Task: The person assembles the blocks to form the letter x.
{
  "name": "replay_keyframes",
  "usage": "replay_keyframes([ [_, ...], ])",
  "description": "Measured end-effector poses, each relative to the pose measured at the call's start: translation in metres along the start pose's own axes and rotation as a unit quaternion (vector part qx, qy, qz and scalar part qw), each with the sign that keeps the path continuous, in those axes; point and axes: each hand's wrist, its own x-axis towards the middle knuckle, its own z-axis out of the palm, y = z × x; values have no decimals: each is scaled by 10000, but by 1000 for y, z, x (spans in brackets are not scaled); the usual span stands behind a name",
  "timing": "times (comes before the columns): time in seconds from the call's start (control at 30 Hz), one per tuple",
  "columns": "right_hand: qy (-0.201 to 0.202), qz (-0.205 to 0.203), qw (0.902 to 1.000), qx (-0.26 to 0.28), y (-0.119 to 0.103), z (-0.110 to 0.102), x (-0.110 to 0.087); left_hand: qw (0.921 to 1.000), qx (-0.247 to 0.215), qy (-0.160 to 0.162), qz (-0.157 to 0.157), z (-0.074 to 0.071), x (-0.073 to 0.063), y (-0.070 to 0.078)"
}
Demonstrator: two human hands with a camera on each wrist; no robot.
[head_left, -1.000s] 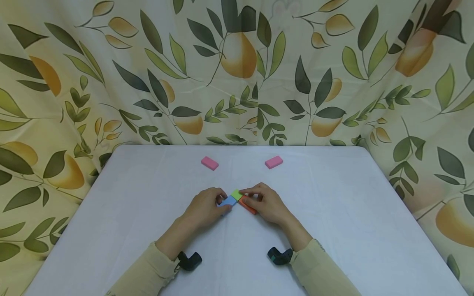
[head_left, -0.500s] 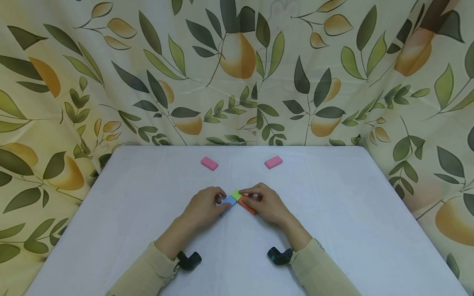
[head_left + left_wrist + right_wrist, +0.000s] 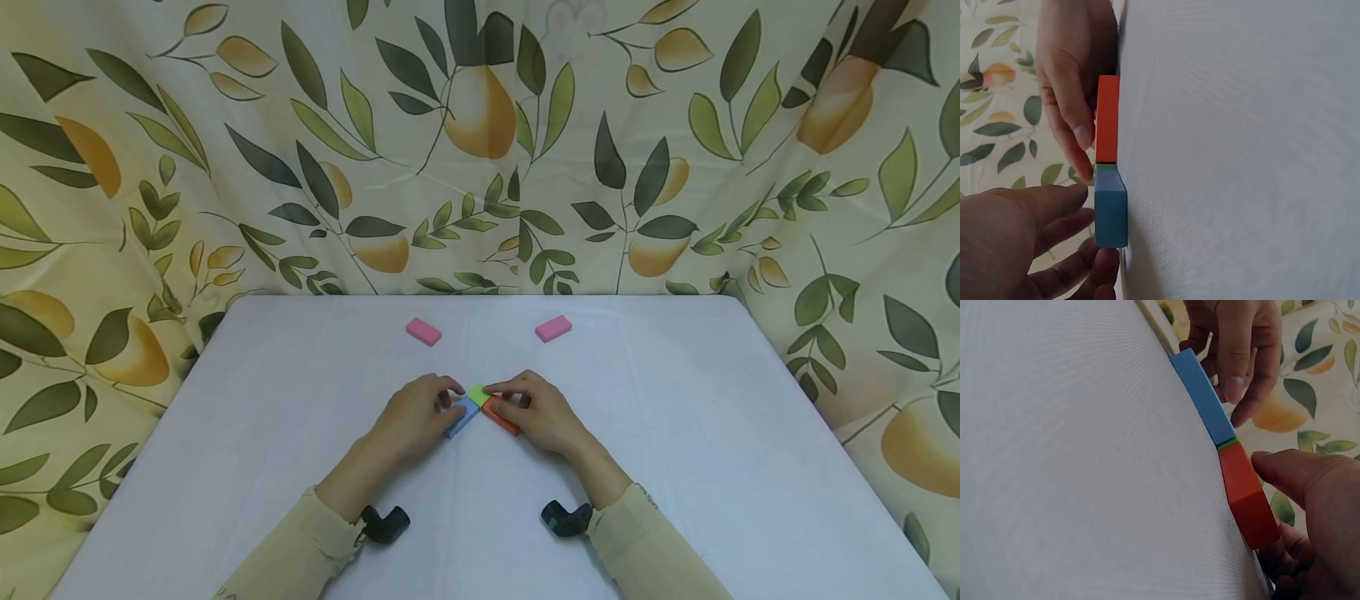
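A blue block (image 3: 461,417), a small green block (image 3: 477,395) and an orange-red block (image 3: 501,415) meet in an angled row on the white table, green at the corner. Beside the blue block is my left hand (image 3: 417,414), its thumb close over the top and its index finger reaching towards the green block. My right hand (image 3: 546,412) holds the orange-red block, thumb at its top, with the index fingertip at the green block. In the left wrist view the blue block's end (image 3: 1111,219) faces the camera; the green block is mostly hidden in both wrist views.
Two pink blocks lie farther back, one at the left (image 3: 423,332) and one at the right (image 3: 553,328). A leaf-and-fruit patterned cloth (image 3: 480,200) hangs behind the white table (image 3: 300,350).
My left index finger has stretched forward and right towards the green block, and the left thumb has drawn back slightly on the blue block. The right hand and the blocks look still.
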Motion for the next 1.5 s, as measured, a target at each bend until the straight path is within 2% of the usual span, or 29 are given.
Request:
replay_keyframes([
  [0.23, 2, 94, 10000, -29, -2, -1, -1, 9999, 7, -21, 130, 1, 3, 0],
  [0.5, -9, 65, 10000, -16, -1, 0, 1, 9999, 32, -61, 86, 1, 5, 2],
  [1.5, 9, 167, 9998, 54, -3, 0, 0, 9996, -86, -73, 245, 7, 10, -2],
])
